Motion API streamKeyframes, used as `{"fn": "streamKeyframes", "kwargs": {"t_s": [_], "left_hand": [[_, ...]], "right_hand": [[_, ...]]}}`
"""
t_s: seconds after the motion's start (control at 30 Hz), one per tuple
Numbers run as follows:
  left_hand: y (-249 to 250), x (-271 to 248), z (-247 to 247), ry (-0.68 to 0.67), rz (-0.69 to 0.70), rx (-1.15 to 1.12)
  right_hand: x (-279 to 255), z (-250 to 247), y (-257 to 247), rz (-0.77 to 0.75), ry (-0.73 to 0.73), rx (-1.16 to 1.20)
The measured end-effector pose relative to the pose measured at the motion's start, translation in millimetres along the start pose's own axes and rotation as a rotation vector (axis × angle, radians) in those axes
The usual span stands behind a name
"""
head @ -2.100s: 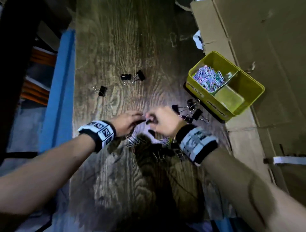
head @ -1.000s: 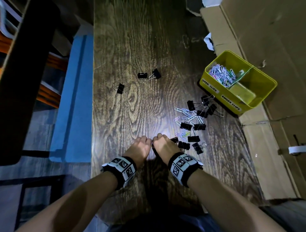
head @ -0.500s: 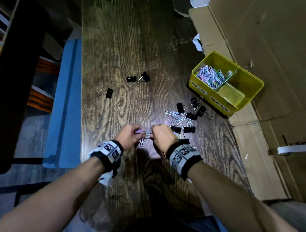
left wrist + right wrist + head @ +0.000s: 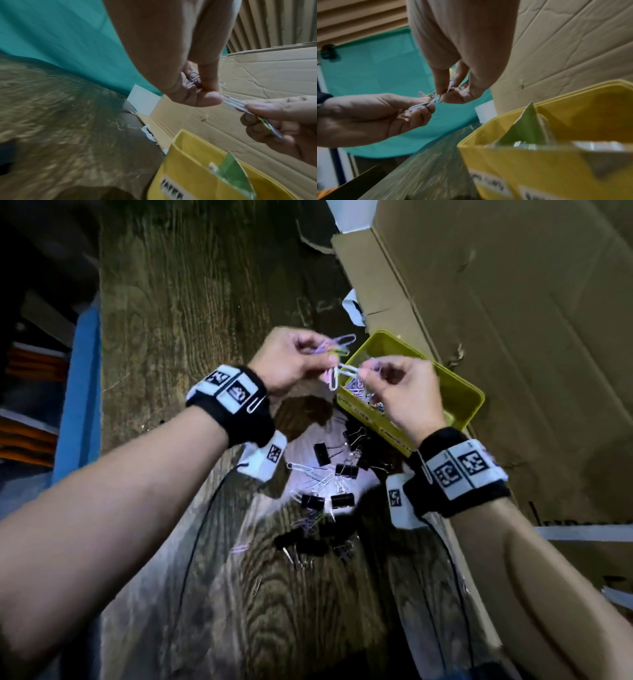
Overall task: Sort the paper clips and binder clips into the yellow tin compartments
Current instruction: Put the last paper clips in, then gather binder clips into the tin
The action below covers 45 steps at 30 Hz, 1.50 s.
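Two hands hold paper clips up over the yellow tin.

The left hand (image 4: 286,357) pinches a small bunch of colored paper clips (image 4: 337,345), their long sides pointing right toward the far side. The right hand (image 4: 402,392) pinches a white paper clip (image 4: 344,370) that lies left to right between both hands. The yellow tin (image 4: 469,402) sits on the right, its left part holding more clips. Black binder clips (image 4: 346,470) lie nearer on the wooden table (image 4: 191,302).

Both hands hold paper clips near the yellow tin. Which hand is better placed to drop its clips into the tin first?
Probably the right hand: it hangs directly over the yellow tin, pinching paper clips. The left hand is beside the tin's rim, above the table.
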<state>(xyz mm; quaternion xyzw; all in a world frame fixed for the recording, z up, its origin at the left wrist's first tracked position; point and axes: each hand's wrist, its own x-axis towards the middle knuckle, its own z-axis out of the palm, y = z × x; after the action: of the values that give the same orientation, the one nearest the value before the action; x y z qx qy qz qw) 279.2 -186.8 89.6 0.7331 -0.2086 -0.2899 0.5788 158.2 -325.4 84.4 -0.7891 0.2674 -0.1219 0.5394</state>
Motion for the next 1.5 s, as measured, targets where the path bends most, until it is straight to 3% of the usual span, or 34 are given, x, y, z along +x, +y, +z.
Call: {"fn": "streamKeyframes", "kwargs": {"t_s": [0.07,0.13,0.27,0.33,0.47,0.57,0.6,0.67,0.73,0.9,1.1,1.23,1.4,1.5], "left_hand": [[8.1,23.6,19.8,0.042,-0.027,-0.021],[7.5,43.1,39.4,0.034,-0.053,0.110],[-4.7,62.9,58.6,-0.146,-0.081,0.649],[-9.5,60.6,59.8,-0.244,-0.088,0.740],[-19.2,27.6,46.1,-0.096,0.090,0.651],[-38.0,-23.6,29.7,-0.024,0.216,0.667],[-45.0,-43.1,24.8,-0.040,0.219,0.690],[-64.0,-78.2,19.2,-0.140,0.096,0.722],[-87.4,-102.7,20.7,-0.267,-0.014,0.794],[-124.7,-128.8,31.0,-0.317,-0.038,0.772],[-111.2,-128.9,5.8,-0.210,-0.260,0.551],[-104.3,-106.4,-22.5,-0.072,-0.271,0.608],[-115.6,-78.7,-34.4,0.146,-0.295,0.799],[-111.2,-80.5,-13.8,0.240,-0.026,0.967]], "right_hand": [[18.4,-13.9,0.9,0.017,0.081,0.012],[35.1,-22.2,5.4,0.037,0.126,-0.073],[47.5,-26.7,14.8,0.075,-0.022,-0.363],[43.6,-25.9,18.3,0.073,-0.105,-0.424],[15.5,-19.8,22.1,-0.184,-0.093,-0.361],[-22.2,-6.4,39.1,-0.235,-0.313,-0.327],[-35.1,-0.6,48.1,-0.228,-0.406,-0.334],[-57.9,10.0,67.7,-0.179,-0.546,-0.362],[-75.2,19.9,85.2,-0.118,-0.600,-0.447],[-94.3,31.6,100.7,-0.041,-0.551,-0.491],[-90.3,-1.0,111.2,0.032,-0.342,-0.442],[-89.3,-15.4,124.1,0.139,-0.297,-0.529],[-97.9,4.9,115.3,-0.116,-0.159,-0.716],[-90.4,26.3,102.0,-0.232,-0.171,-0.790]]}}
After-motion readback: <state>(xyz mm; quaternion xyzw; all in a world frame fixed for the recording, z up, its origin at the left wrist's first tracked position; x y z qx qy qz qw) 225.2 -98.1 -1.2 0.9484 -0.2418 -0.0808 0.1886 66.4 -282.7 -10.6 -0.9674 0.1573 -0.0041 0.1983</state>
